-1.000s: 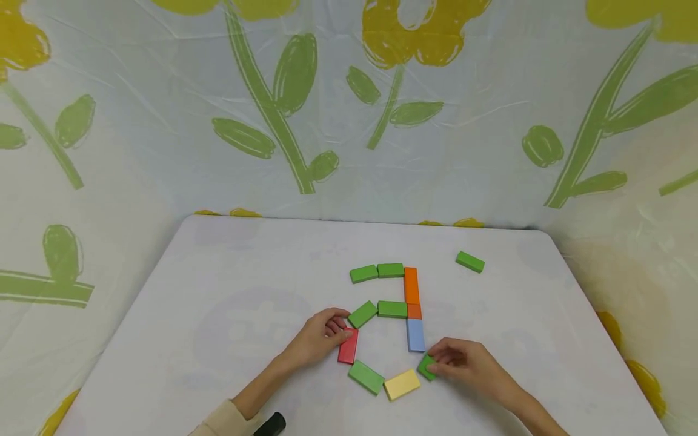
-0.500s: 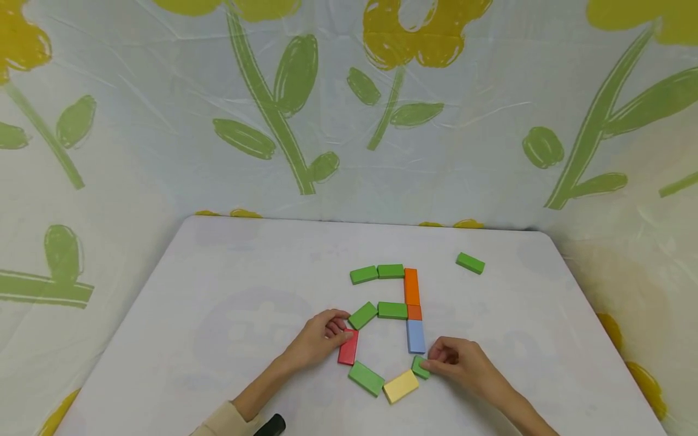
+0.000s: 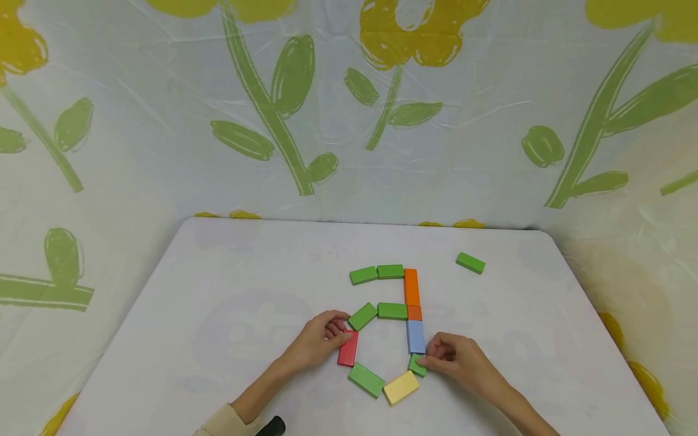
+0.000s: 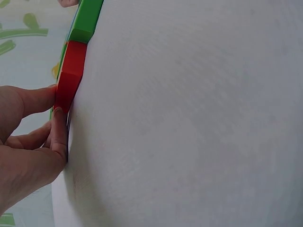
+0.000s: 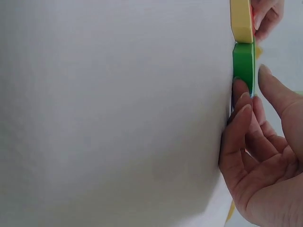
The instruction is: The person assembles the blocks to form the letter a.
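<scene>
Coloured wooden blocks lie in a figure on the white table. The left hand (image 3: pixel 316 336) pinches the upper end of a red block (image 3: pixel 347 352) between thumb and fingers; the left wrist view shows the same red block (image 4: pixel 71 71) beside a green one. Curled fingers of the right hand (image 3: pixel 459 362) hold a short green block (image 3: pixel 417 366), between the blue block (image 3: pixel 415 336) and the yellow block (image 3: pixel 401 387). In the right wrist view, a fingertip touches the side of that green block (image 5: pixel 244 64), with the thumb just above its top.
Above the hands stand two rows of green blocks (image 3: pixel 392 311) and an orange column (image 3: pixel 411 287). Another green block (image 3: pixel 366 379) joins red and yellow at the bottom. A loose green block (image 3: pixel 470 263) lies far right. A black cylindrical object (image 3: pixel 271 426) shows near the left sleeve.
The right hand has moved the short green block leftward, then slightly up against the blue block's lower end. The yellow block has shifted slightly left. The left hand stays on the red block.
</scene>
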